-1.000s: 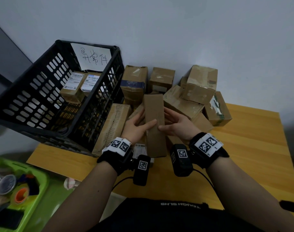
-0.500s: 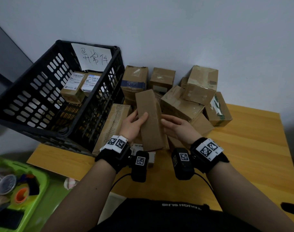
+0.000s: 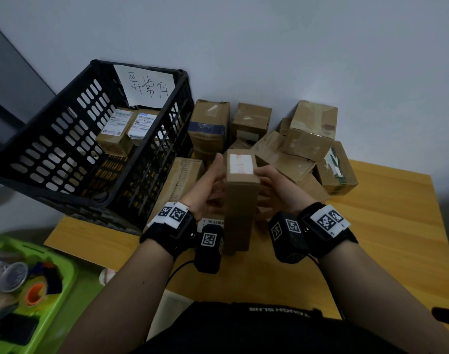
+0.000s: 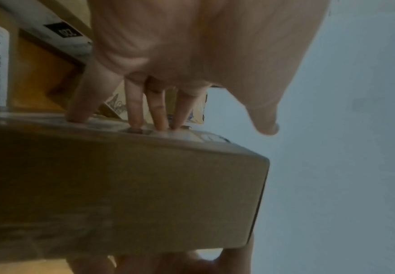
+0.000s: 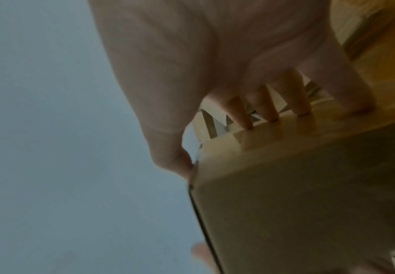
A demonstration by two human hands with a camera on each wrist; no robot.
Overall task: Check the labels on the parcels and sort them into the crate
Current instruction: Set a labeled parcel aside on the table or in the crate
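Holding tall parcel (image 3: 240, 200) above table edge (image 3: 111, 254)

Dim, even indoor light with a cool grey cast on the wall (image 3: 294, 47), soft shadows only, no glare. Wide-angle bending at the edges of the head view, smeared at the lower left over the green bin (image 3: 26, 290). Both wrist views murky and motion-blurred, the cardboard box (image 4: 121, 185) dark and grainy up close.
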